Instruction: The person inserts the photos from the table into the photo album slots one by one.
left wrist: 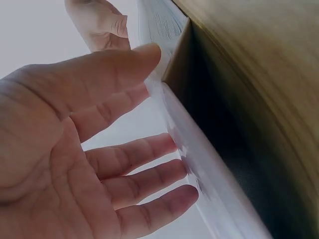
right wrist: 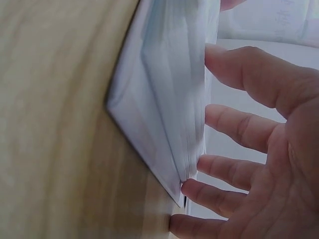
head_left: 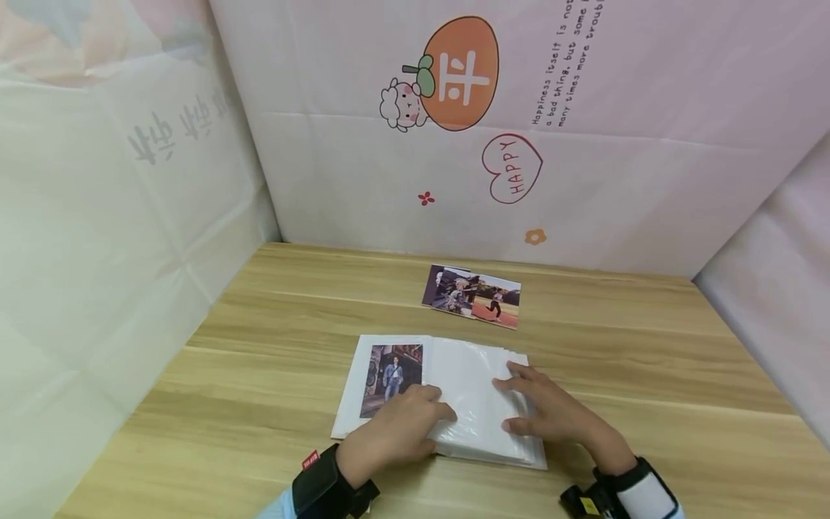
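A white photo album [head_left: 476, 375] lies spread on the table, its right-hand page bare under a glossy clear sleeve. On its left page shows a photo [head_left: 395, 367] of a standing person in blue, partly covered by my left hand [head_left: 405, 425]. That hand rests across the album's middle, with its fingertips on the pages in the left wrist view. My right hand [head_left: 551, 407] lies at the album's right edge, fingers spread. In the right wrist view its fingertips [right wrist: 214, 55] touch the top of the page stack [right wrist: 174, 89].
Several overlapping loose photos lie behind the album; the front photo [head_left: 496, 301] shows a running person. The wood-grain table [head_left: 648, 375] ends at a printed white backdrop [head_left: 337, 166], with white sheets on both sides.
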Motion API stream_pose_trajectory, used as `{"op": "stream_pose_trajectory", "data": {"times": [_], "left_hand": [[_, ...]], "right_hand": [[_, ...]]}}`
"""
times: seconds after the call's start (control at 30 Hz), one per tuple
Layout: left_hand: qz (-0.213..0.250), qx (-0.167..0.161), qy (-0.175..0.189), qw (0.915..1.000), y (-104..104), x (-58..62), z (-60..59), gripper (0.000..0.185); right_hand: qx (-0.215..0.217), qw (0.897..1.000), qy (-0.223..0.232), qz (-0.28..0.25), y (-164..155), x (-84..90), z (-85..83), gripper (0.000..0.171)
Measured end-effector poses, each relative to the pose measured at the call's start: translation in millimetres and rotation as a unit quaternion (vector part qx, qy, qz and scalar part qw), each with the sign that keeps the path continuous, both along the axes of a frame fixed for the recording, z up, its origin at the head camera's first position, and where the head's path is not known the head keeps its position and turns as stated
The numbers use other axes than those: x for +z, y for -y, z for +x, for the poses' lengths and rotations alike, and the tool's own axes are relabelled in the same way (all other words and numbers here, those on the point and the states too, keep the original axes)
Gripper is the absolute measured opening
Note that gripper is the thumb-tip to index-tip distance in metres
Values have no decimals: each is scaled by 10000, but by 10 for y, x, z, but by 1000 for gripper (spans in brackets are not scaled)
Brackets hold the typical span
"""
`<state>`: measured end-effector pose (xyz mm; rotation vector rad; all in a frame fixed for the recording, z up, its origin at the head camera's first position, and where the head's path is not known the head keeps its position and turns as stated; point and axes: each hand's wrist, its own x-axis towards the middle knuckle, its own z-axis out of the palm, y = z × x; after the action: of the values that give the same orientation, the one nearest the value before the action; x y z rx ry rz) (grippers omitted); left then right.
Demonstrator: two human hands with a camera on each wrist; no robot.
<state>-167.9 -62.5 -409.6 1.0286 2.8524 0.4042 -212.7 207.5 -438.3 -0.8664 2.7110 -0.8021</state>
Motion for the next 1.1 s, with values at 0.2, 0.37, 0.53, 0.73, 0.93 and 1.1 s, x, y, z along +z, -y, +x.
{"op": "stream_pose_trajectory", "data": {"times": [0.2, 0.37, 0.53, 0.73, 0.93, 1.1], "left_hand": [[-69, 11, 25, 10000, -6, 12, 8, 39], [-53, -68, 116, 9999, -11, 28, -21, 38], [-109, -86, 191, 9997, -10, 48, -17, 38], [-145, -29, 264, 9995, 18, 51, -1, 37], [-197, -70, 232, 9995, 10, 42, -8, 37], [-301, -94, 138, 9994, -5, 38, -15, 36]], "right_hand": [[-1, 10000, 3, 4, 7, 10, -1, 59], [-18, 10000, -45, 50, 2, 30, 7, 60], [112, 9999, -18, 48, -4, 48, 15, 61], [504, 9987, 6, 14, -12, 97, -34, 60], [740, 9972, 12, -55, -43, 145, -99, 60], [447, 9986, -21, -291, -78, 228, -260, 67]]}}
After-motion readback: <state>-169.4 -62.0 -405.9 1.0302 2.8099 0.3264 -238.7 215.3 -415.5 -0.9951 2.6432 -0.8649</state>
